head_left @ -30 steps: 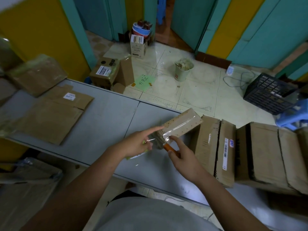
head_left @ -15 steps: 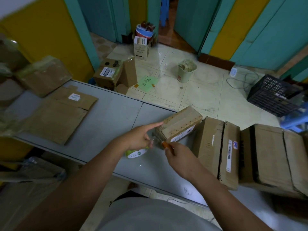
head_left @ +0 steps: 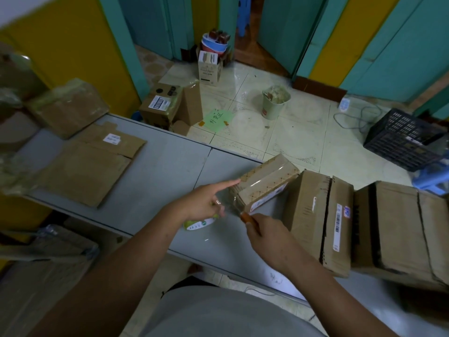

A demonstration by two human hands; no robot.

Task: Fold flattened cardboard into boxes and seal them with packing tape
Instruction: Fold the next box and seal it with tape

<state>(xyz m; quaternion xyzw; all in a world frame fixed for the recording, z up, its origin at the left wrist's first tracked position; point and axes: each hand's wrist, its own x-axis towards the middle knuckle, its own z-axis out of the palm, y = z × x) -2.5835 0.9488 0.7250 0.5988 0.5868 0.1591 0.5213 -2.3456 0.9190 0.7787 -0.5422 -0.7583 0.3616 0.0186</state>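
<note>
Obs., head view. Small cardboard box (head_left: 267, 177) lies on the grey table (head_left: 158, 171) near its far edge, right of centre, one end turned toward the person. A strip of clear tape (head_left: 263, 182) runs along the top of the box and off its near end, stretched across to the tape roll (head_left: 199, 223).

Left hand (head_left: 201, 203): index finger straight, tip touching the box's near upper corner. The other fingers curl down round the tape roll, whose green-and-white core shows below the palm (fingers blurred, exact grip unclear).

Right hand (head_left: 266, 235): closed round an orange-handled cutter (head_left: 246, 217). Its working end sits at the stretched tape, just beside the box's near end (blade too small to make out).

Right of the small box: a carton with a barcode label (head_left: 337, 222), and beside it a larger carton (head_left: 398, 229).

Left part of table: flattened cardboard (head_left: 87, 169) bearing a white label, and a taped parcel (head_left: 68, 108) behind it.

Floor beyond the table: green bucket (head_left: 275, 100), black crate (head_left: 403, 139), green paper note (head_left: 217, 119), brown box with a shipping label (head_left: 160, 105).
</note>
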